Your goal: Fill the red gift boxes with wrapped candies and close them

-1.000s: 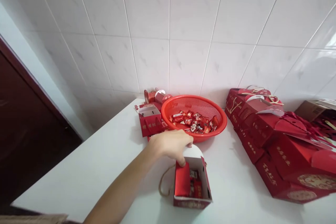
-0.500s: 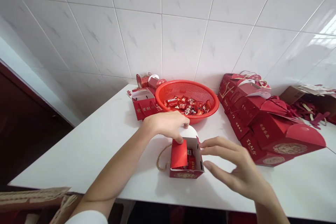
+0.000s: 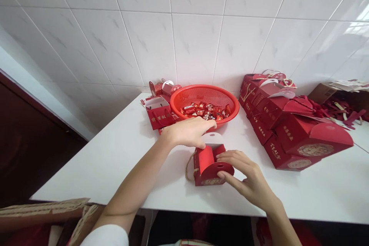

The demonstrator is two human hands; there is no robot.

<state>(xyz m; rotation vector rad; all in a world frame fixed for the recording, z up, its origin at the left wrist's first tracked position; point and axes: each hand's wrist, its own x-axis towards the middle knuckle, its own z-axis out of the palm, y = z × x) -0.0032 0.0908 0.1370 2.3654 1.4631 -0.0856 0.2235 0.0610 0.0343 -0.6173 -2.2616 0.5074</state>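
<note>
A small red gift box stands on the white table with its top partly unfolded, a twine handle looping out on its left. My left hand reaches over its back left, thumb on the inner red flap. At the box's right side, my right hand has its fingers on the right edge and its thumb at the rounded front flap, which stands up. The box's contents are hidden now.
Behind the box sits a red mesh basket of wrapped candies. Left of it are a red paper bag and small boxes. Stacked red boxes line the right, before a cardboard box. The white table meets a tiled wall.
The rounded front flap has come up, and the right side has folded inward with my right hand, which now touches the box. The view has shifted slightly.
</note>
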